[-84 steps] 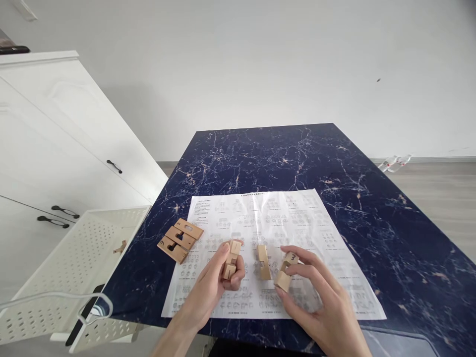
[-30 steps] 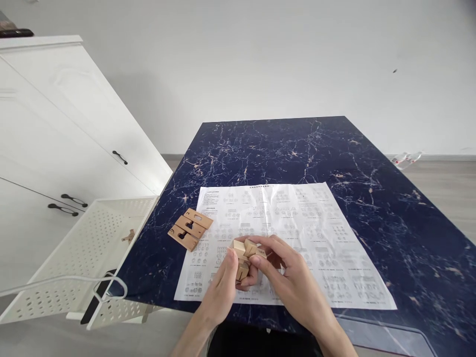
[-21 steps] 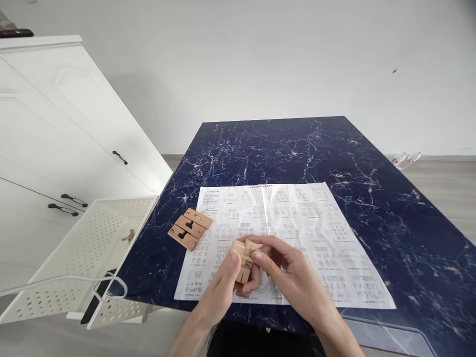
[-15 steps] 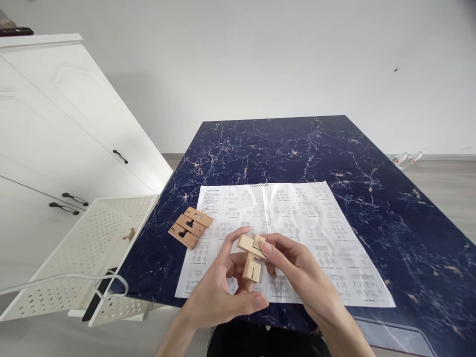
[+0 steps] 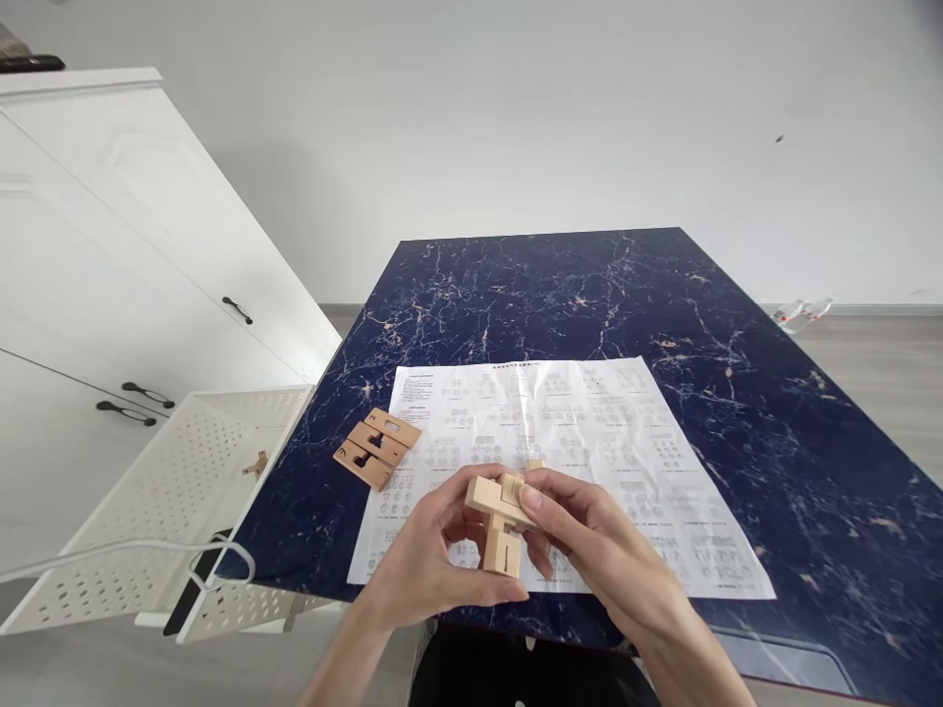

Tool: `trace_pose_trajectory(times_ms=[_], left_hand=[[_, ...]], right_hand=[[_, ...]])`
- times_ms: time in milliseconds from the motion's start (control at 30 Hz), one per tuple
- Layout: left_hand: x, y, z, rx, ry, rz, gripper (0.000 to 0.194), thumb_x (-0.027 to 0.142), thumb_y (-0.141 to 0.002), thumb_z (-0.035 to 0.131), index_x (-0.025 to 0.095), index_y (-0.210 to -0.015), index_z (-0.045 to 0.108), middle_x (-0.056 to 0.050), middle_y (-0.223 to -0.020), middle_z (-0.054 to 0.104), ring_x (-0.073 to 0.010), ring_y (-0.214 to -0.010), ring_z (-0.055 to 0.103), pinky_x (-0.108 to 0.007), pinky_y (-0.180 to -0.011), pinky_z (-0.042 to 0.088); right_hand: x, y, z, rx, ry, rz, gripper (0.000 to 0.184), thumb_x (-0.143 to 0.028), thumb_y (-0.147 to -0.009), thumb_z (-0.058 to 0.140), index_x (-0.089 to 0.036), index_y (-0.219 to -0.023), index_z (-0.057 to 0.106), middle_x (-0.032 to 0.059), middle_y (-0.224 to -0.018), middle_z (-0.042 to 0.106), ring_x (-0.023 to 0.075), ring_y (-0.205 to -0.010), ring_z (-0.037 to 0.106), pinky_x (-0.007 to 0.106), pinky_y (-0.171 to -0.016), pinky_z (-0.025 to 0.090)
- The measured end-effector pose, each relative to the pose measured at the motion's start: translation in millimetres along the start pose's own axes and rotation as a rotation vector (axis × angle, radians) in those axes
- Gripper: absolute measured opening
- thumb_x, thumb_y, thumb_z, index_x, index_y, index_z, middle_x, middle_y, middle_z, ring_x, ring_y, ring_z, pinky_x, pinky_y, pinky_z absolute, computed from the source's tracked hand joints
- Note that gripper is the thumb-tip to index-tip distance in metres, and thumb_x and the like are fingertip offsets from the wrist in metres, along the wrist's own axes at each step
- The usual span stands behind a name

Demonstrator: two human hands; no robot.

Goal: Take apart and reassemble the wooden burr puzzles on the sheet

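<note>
Several pale notched wooden bars, fitted crosswise, form an interlocking wooden puzzle (image 5: 503,552) between my hands, low over the printed sheet (image 5: 589,407). My left hand (image 5: 413,562) curls around its left side, thumb at the lower block and index finger by the upper bar. On the right, my right hand (image 5: 608,540) grips the upper bars, its thumb pressed on top. A dark line marks the end of the lower block. Fingers hide part of the puzzle's far side. Left of the hands, numbered wooden plates with cut-outs (image 5: 383,454) lie partly over the sheet.
The dark blue marbled table (image 5: 516,295) stands near a white wall. To the left are a white cabinet (image 5: 147,216) and a perforated bin (image 5: 169,481) holding a small wooden piece (image 5: 256,464). A white cable (image 5: 133,546) crosses the bin. A grey panel (image 5: 781,660) lies at lower right.
My left thumb and fingers have closed in on the lower block. The puzzle has shifted slightly down and turned a little. My right hand keeps its hold on the upper bars.
</note>
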State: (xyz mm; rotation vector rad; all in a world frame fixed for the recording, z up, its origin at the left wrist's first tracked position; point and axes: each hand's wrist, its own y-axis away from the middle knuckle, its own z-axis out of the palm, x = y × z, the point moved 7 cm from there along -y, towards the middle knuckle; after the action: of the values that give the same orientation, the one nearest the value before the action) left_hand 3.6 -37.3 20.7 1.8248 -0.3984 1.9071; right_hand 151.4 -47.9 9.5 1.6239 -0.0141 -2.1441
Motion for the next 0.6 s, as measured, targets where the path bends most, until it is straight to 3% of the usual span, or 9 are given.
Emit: trace_pose_trajectory(times_ms=[433, 600], left_hand=[[-7, 3, -3.6, 0.023, -0.039, -0.01, 0.072, 0.039, -0.071, 0.101, 0.025, -0.134, 0.069, -0.007, -0.115, 0.076, -0.0257, -0.101, 0.071, -0.039, -0.096, 0.055], [-13, 4, -4.2, 0.039, 0.002, 0.001, 0.069, 0.042, -0.076, 0.098, 0.025, -0.135, 0.069, -0.008, -0.115, 0.075, -0.0256, -0.102, 0.07, -0.038, -0.097, 0.055]], right_hand=[[4, 0, 4, -0.074, -0.094, 0.044, 0.047, -0.065, -0.094, 0.077, -0.021, -0.11, 0.082, 0.002, -0.087, 0.067, 0.0114, -0.062, 0.053, 0.028, -0.063, 0.049], [6, -1, 1, -0.009, 0.006, 0.003, 0.048, -0.065, -0.1, 0.07, -0.02, -0.116, 0.079, 0.0011, -0.083, 0.068, 0.0124, -0.063, 0.057, 0.03, -0.068, 0.053]])
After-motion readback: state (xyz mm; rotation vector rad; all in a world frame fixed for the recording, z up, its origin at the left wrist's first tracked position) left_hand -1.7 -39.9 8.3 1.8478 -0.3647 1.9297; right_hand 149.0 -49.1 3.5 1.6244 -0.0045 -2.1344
